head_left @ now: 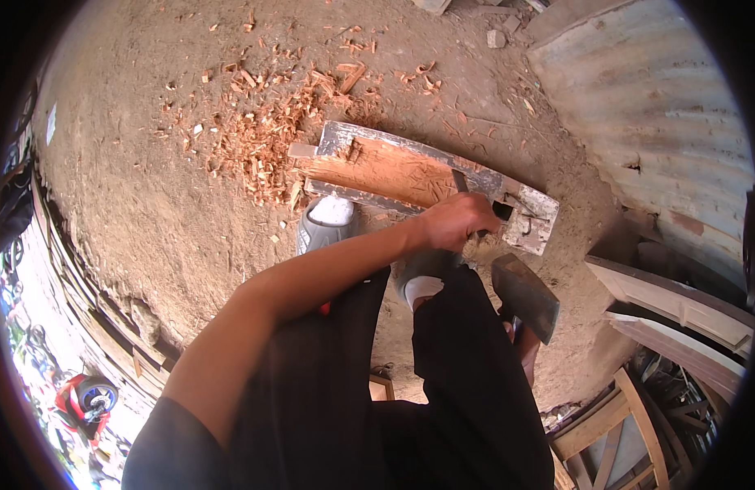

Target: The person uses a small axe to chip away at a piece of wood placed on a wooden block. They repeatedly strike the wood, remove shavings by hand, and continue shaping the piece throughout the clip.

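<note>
A thick wooden piece [410,170] with worn, peeling paint lies on the dirt ground, its middle cut down to fresh orange-brown wood. My left hand [457,222] is closed around a chisel [459,181], whose flat blade points at the cut area. Much of that tool is hidden by my fingers. Lower down, beside my right knee, my right hand [528,353] grips a mallet [526,299] with a dark, block-shaped head. Its handle is mostly out of sight. My left shoe [320,235] rests against the near side of the wooden piece.
Wood chips [267,135] are strewn over the ground at the far left. A corrugated metal sheet [655,106] stands at the right, with panelled boards [679,306] and a wooden frame [610,429] below it. Long strips [92,286] lie along the left edge.
</note>
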### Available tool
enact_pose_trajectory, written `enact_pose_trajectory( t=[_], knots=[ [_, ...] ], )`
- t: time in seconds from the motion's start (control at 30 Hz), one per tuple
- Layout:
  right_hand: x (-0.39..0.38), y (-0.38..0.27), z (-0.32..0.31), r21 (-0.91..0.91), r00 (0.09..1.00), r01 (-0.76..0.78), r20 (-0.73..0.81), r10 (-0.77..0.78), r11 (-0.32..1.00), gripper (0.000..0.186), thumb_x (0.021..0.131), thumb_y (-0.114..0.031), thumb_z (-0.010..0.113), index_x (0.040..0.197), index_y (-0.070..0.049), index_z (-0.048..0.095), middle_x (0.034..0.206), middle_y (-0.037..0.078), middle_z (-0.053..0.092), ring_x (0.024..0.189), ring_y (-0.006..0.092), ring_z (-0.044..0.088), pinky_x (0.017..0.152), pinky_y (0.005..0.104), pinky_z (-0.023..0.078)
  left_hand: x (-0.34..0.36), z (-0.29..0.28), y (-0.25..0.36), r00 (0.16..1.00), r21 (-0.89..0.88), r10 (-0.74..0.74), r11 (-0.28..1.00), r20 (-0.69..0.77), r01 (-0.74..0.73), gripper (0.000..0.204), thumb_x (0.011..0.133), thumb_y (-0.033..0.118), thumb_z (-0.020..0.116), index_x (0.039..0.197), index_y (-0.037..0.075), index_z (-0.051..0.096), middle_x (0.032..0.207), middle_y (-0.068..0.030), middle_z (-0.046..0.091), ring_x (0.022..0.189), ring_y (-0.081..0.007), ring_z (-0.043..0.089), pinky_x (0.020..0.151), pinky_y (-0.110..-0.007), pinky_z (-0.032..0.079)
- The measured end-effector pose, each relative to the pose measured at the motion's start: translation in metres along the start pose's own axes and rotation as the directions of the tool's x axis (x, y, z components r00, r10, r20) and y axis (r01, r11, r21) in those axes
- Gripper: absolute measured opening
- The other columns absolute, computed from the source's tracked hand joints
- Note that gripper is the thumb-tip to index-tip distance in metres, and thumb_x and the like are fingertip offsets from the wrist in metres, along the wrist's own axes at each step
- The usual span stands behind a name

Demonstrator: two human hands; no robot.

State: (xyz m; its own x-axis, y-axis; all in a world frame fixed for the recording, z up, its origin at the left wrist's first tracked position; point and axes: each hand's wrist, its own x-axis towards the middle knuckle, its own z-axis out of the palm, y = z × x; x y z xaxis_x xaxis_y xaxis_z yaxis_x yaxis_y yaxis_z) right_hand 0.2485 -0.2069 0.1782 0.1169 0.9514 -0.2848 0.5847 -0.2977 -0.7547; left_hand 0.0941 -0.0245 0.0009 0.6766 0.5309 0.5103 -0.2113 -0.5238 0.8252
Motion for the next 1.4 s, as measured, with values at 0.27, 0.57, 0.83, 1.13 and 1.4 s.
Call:
enact_pose_trajectory(
  t=[0.27, 0.57, 0.83, 1.13, 1.4],
  knots=[
    [-0.004, 0.002, 0.002, 0.005, 1.000, -0.015, 0.004, 0.015, 1.000, 0.021, 0.100, -0.015, 0.065, 0.115, -0.001, 0.062, 0.095, 0.014, 0.067, 0.083, 0.0294, 0.066, 0.069, 0.0397, 0.051, -0.003, -0.004, -0.001, 0.997, 0.009, 0.058, 0.998, 0.057, -0.059, 0.027, 0.069, 0.007, 0.067, 0.096, 0.003, 0.067, 0.085, -0.0137, 0.065, 0.088, -0.0394, 0.063, 0.079, -0.048, 0.050],
    [-0.008, 0.009, -0.005, -0.006, 1.000, 0.008, 0.000, -0.008, 1.000, 0.022, 0.099, -0.015, 0.066, 0.116, -0.001, 0.062, 0.094, 0.015, 0.067, 0.082, 0.0308, 0.067, 0.068, 0.0408, 0.051, 0.011, -0.023, -0.002, 0.998, 0.011, 0.038, 0.999, -0.043, -0.037, 0.030, 0.065, 0.005, 0.071, 0.095, 0.003, 0.068, 0.089, -0.0139, 0.069, 0.092, -0.0384, 0.065, 0.084, -0.047, 0.051],
    [-0.005, 0.009, -0.005, -0.001, 1.000, 0.005, 0.006, -0.005, 1.000, 0.023, 0.099, -0.016, 0.067, 0.116, -0.001, 0.063, 0.093, 0.015, 0.067, 0.081, 0.0321, 0.068, 0.066, 0.0417, 0.051, 0.001, 0.001, 0.014, 0.999, -0.014, -0.031, 0.999, 0.024, 0.031, 0.033, 0.064, 0.006, 0.071, 0.097, 0.004, 0.069, 0.093, -0.0132, 0.071, 0.096, -0.0378, 0.065, 0.085, -0.047, 0.052],
    [-0.007, 0.006, -0.004, 0.012, 1.000, -0.016, 0.008, 0.016, 1.000, 0.023, 0.098, -0.016, 0.067, 0.116, -0.002, 0.063, 0.092, 0.016, 0.068, 0.081, 0.0335, 0.068, 0.064, 0.0427, 0.052, 0.003, -0.002, 0.008, 0.999, -0.041, -0.013, 0.999, -0.036, 0.011, 0.021, 0.079, 0.019, 0.063, 0.093, 0.004, 0.067, 0.093, -0.0138, 0.069, 0.094, -0.0385, 0.063, 0.084, -0.046, 0.050],
    [-0.007, 0.009, -0.004, 0.008, 1.000, -0.012, 0.012, 0.012, 1.000, 0.024, 0.098, -0.016, 0.068, 0.117, -0.002, 0.063, 0.092, 0.017, 0.068, 0.080, 0.0348, 0.069, 0.063, 0.0436, 0.052, 0.000, -0.007, 0.008, 0.997, -0.053, -0.026, 0.998, -0.071, 0.022, 0.027, 0.081, 0.026, 0.064, 0.094, 0.003, 0.069, 0.087, -0.0146, 0.067, 0.090, -0.0385, 0.063, 0.081, -0.046, 0.049]
  ],
)
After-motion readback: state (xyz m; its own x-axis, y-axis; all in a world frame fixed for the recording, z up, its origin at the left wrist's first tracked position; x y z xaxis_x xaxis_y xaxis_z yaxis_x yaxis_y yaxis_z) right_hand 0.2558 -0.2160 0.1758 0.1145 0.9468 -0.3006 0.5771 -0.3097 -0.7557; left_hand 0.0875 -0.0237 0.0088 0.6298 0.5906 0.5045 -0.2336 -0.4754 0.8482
